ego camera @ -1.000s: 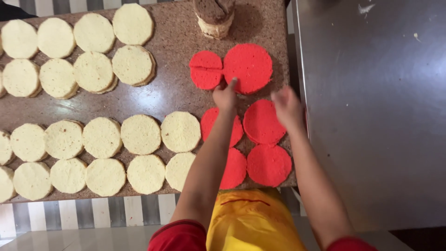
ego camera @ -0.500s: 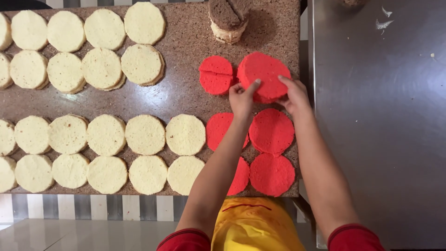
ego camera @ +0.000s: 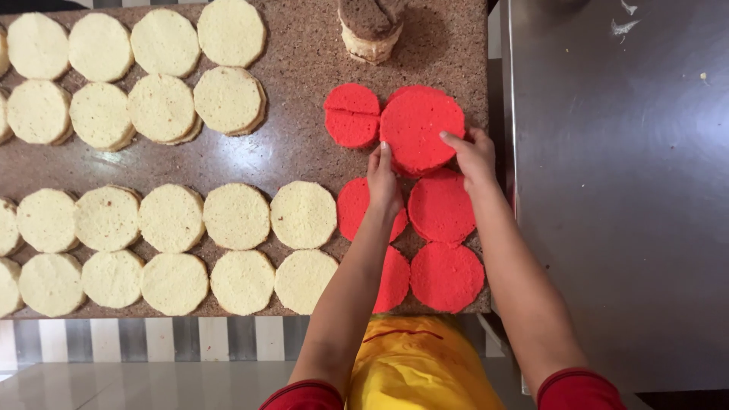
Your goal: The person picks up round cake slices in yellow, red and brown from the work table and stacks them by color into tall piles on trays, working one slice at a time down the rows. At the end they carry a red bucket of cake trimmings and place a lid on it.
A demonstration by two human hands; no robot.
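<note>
Head view: on the speckled counter [ego camera: 288, 159], above four red rounds, the big red cake round [ego camera: 421, 129] is pinched at its near edge by left hand [ego camera: 383, 182] and right hand [ego camera: 472, 156]. Uneven lifting could crack this soft layer.

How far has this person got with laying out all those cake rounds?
Pale rounds already lie in neat rows across the brown stone counter, and red rounds sit nearest the person. In hand: the left hand and right hand grip the edges of the large red round. A split red round and a brown-topped stack sit untouched beyond.
</note>
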